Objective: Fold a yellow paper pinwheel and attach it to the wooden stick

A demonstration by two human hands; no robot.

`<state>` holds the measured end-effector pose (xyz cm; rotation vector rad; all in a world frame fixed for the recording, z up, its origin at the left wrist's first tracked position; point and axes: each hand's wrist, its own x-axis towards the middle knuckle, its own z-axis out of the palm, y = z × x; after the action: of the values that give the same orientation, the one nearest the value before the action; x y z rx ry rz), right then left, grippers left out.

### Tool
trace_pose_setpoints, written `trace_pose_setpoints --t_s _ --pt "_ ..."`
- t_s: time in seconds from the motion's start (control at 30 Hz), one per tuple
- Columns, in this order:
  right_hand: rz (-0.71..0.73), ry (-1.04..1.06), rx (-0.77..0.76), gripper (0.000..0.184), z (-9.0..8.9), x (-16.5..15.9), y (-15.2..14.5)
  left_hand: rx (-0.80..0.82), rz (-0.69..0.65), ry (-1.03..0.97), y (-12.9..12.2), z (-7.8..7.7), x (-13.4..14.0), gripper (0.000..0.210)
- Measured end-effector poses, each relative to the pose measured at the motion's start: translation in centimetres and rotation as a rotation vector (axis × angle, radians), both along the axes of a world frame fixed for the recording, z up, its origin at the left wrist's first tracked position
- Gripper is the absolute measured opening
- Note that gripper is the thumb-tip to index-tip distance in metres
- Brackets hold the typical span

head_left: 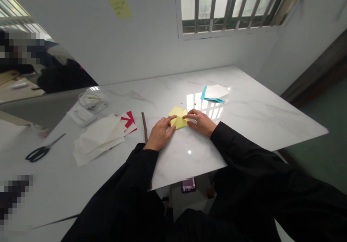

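Note:
A piece of yellow paper (pixel 177 112), folded with a raised flap in the middle, lies on the white marbled table. My left hand (pixel 160 131) pinches its left side, with the index finger across the top and the thumb at the near edge. On the opposite side my right hand (pixel 200 122) grips the paper, its index finger pointing in toward the middle fold. The fingertips of both hands almost meet at that fold. Just left of my left hand lies a thin brown stick (pixel 144 126), partly hidden by the wrist.
White sheets (pixel 101 137) and red cut paper (pixel 128 121) lie left of the stick. Farther left are dark-handled scissors (pixel 40 152) and a white box with a coiled cable (pixel 92 102). White and blue paper (pixel 215 93) rests at the back right. The table's front edge (pixel 189 177) is close.

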<state>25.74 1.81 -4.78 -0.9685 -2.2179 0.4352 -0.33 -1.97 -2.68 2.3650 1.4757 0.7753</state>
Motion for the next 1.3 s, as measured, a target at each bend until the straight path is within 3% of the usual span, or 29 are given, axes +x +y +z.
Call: trace_pose_setpoints --t_s 0.13,0.3,0.43,0.6,0.83,1.1,1.3 --pt "0.013 0.0 0.018 0.051 0.1 0.0 -0.1 0.0 0.002 -0.026 -0.2 0.1 0.1 0.049" --pt "0.044 -0.006 -0.03 0.042 0.3 0.1 0.0 0.0 -0.021 0.022 -0.4 0.4 0.2 0.036" --pt "0.033 0.022 -0.073 0.056 0.6 0.2 0.0 -0.009 -0.014 0.036 -0.5 0.7 0.3 0.04" --pt "0.063 -0.039 -0.063 0.037 0.8 0.1 -0.1 -0.02 -0.038 0.05 -0.5 0.7 0.4 0.029" --pt "0.075 0.05 -0.17 0.028 1.4 0.4 -0.2 -0.019 -0.029 0.053 -0.4 0.5 0.3 0.027" --pt "0.164 0.033 -0.27 0.025 1.6 1.9 0.7 -0.017 -0.018 0.046 -0.4 0.5 0.3 0.027" --pt "0.234 0.006 -0.315 0.034 2.0 2.1 0.6 -0.023 -0.01 0.04 -0.5 0.5 0.4 0.027"
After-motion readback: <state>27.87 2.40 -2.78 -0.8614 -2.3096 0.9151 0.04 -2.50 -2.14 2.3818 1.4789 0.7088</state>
